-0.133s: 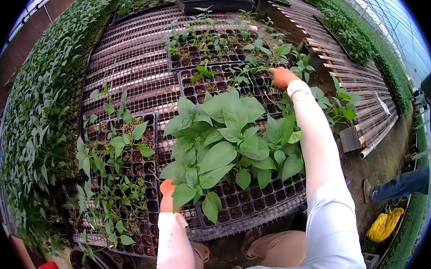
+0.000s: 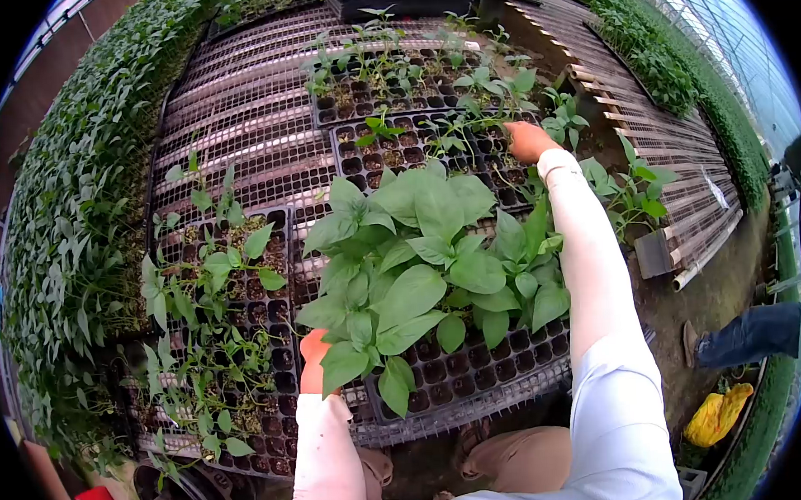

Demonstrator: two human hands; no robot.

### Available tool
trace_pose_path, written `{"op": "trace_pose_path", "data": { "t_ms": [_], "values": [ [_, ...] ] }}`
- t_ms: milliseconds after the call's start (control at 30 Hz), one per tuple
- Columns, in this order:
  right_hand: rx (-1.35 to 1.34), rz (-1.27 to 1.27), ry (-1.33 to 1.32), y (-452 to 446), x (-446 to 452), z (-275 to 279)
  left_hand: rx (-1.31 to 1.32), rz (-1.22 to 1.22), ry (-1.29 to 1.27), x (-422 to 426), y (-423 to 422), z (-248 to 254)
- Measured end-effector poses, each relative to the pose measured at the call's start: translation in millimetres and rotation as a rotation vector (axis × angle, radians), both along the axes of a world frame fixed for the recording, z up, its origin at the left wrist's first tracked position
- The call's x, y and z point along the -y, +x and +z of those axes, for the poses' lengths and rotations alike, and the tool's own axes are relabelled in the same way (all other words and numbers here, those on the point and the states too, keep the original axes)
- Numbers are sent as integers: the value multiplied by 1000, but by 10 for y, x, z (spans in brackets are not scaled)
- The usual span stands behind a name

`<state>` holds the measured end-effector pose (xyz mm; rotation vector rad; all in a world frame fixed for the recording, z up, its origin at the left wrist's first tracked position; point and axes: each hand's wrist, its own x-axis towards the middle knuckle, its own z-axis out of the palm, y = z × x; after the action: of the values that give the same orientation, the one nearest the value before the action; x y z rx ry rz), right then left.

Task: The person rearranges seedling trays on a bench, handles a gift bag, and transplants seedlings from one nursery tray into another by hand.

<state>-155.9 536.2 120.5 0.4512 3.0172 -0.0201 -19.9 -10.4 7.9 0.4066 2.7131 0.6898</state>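
Large green leafy seedlings (image 2: 412, 295) fill most of the black cell tray (image 2: 462, 387) before me, with bare cells along its near edge. At the left side of these plants is my left hand (image 2: 313, 361), its fingers hidden beneath the leaves. My right hand (image 2: 532, 142) reaches over the right part of a second cell tray (image 2: 351, 167) behind. Its fingers are bent together beside a small seedling (image 2: 449, 139); whatever they grip, if anything, is too small to make out.
To the left lies another cell tray (image 2: 274, 347) with thin, leaning seedlings. Stacked black trays (image 2: 396, 1) stand at the back of the mesh bench (image 2: 229, 96). A person's leg (image 2: 749, 336) and a yellow bag (image 2: 717, 414) are at right. Dense plants (image 2: 74, 240) line the far left.
My right hand has shifted slightly to the right, its fingertips now a bit farther from the small seedling. My left hand stays in nearly the same place by the leaves.
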Motion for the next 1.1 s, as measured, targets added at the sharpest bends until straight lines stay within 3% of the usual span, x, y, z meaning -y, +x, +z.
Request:
{"op": "trace_pose_path", "data": {
  "t_ms": [300, 467, 567, 700, 833, 900, 933, 967, 1033, 1067, 1100],
  "values": [
    [-235, -105, -18, 550, -106, 197, 71, 35, -77, -304, 208, 571],
    [-408, 21, -36, 745, -19, 537, 26, -10, -122, -370, 231, 759],
    [-454, 62, -42, 889, 130, 847, -77, -97, -175, -324, 188, 586],
    [-626, 114, -245, 1008, 310, 980, -148, -123, -247, -214, 120, 233],
    [-801, 183, -294, 1084, 521, 1085, -138, -152, -302, -217, 74, 383],
    [-885, 215, -267, 1156, 657, 1222, 7, 4, -277, -303, 83, 714],
    [-895, 238, -252, 1212, 712, 1311, 24, -82, -301, -170, -99, 426],
    [-895, 230, -253, 1279, 768, 1402, 24, -88, -305, -180, -78, 526],
    [-976, 223, -323, 1403, 848, 1601, -43, 135, -340, -275, -7, 1033],
    [-1054, 287, -294, 1472, 869, 1692, -79, 191, -249, -356, 59, 1326],
    [-1102, 302, -298, 1584, 885, 1786, -103, 179, -278, -283, 16, 1287]
  ]
}}
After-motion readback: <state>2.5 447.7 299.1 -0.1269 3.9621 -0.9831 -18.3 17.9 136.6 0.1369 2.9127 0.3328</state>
